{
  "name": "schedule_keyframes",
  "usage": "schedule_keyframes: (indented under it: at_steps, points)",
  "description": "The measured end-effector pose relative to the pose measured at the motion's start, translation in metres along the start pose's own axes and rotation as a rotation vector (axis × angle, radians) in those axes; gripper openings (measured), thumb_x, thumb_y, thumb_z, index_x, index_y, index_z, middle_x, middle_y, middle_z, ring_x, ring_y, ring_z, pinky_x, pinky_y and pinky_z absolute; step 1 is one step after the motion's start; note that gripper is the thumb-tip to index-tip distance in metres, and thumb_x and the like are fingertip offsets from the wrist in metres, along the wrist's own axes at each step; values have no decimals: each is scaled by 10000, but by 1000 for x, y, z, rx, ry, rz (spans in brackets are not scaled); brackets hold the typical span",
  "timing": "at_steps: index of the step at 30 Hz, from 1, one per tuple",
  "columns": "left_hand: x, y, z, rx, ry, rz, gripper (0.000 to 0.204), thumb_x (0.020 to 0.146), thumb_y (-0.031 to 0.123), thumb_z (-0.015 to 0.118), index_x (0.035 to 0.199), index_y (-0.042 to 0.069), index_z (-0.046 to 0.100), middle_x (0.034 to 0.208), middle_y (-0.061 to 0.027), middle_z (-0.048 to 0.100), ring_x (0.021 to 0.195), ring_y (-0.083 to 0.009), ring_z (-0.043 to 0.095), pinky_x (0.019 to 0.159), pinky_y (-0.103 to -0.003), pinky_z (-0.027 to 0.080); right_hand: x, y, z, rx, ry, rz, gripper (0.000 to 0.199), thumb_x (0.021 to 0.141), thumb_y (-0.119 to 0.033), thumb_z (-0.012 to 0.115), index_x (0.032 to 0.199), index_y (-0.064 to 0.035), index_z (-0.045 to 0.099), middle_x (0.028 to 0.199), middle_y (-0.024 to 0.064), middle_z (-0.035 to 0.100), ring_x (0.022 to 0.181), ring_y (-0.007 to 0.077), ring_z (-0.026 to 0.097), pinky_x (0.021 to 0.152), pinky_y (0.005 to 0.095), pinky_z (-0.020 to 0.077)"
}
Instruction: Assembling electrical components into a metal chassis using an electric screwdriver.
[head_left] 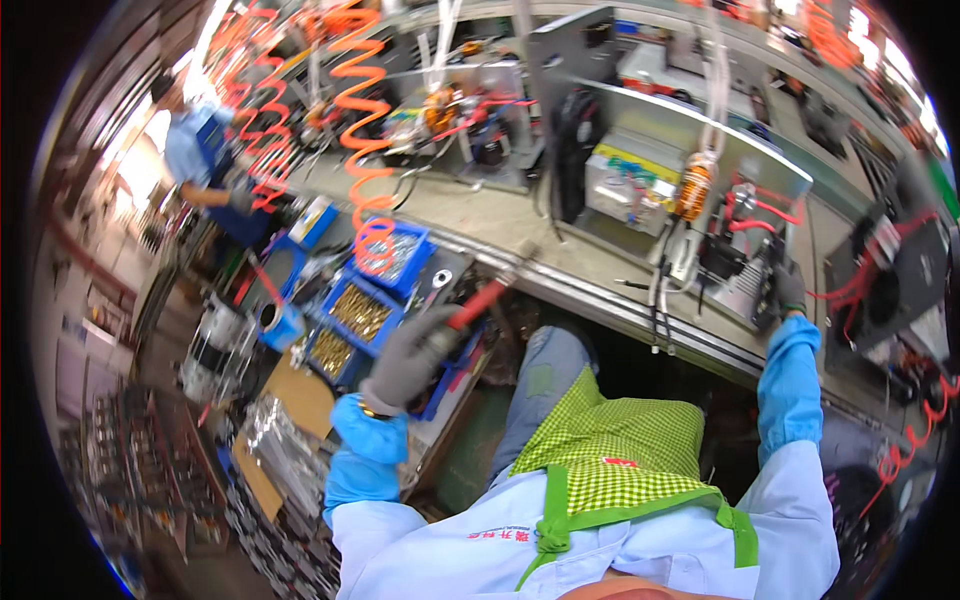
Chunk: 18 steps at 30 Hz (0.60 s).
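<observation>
My left hand [408, 362], in a grey glove, is wrapped round the red handle of a tool [482, 302]. The tool's far end is smeared by motion over the bench edge, so its kind is unclear. On the bench stands an open metal chassis [740, 150] with a transformer-like block with a yellow top [632, 175], an orange-wound coil [696, 185] and red and black wires. My right hand [788, 288], also gloved, is at the chassis's right end beside dark parts and a finned metal piece [738, 290]. Its fingers are mostly hidden.
Blue bins [362, 310] of brass and silver fasteners stand at the left, near a metal motor-like unit [215, 345]. Coiled orange hoses [358, 100] hang above the bench [480, 215]. Another chassis [480, 120] stands farther left. At the far left is a co-worker [205, 150].
</observation>
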<state>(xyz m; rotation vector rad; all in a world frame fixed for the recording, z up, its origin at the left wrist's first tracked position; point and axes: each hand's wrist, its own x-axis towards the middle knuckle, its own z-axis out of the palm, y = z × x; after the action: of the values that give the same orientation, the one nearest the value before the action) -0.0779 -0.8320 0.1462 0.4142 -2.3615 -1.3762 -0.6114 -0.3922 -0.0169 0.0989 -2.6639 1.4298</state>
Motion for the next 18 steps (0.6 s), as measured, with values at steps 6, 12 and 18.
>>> schedule_keyframes:
  at_steps: [6, 12, 18]
  points:
    - [63, -1, 174, -433, -715, 87, 365, 951, 160, 548, 1265, -23, 511, 998, -55, 623, 919, -138, 588, 823, -289, 477, -2, 19, -7, -461, 111, -349, 320, 855, -272, 521, 1058, -39, 607, 949, 203, 614, 874, 374, 618, 773, 475, 487]
    - [80, 26, 299, -729, -891, -322, 387, 970, 196, 510, 1276, -34, 461, 1021, -103, 588, 957, -187, 614, 880, -348, 536, -37, -34, -14, -305, 124, -205, 369, 802, -292, 536, 1069, -45, 599, 1042, 225, 590, 986, 391, 570, 851, 460, 466]
    - [101, 43, 374, -893, -799, -452, 421, 970, 221, 513, 1288, -30, 397, 1015, -86, 530, 903, -196, 602, 882, -404, 544, -47, -38, -23, -446, 183, -357, 267, 831, -232, 538, 1013, -55, 623, 1012, 151, 592, 956, 348, 584, 811, 456, 491]
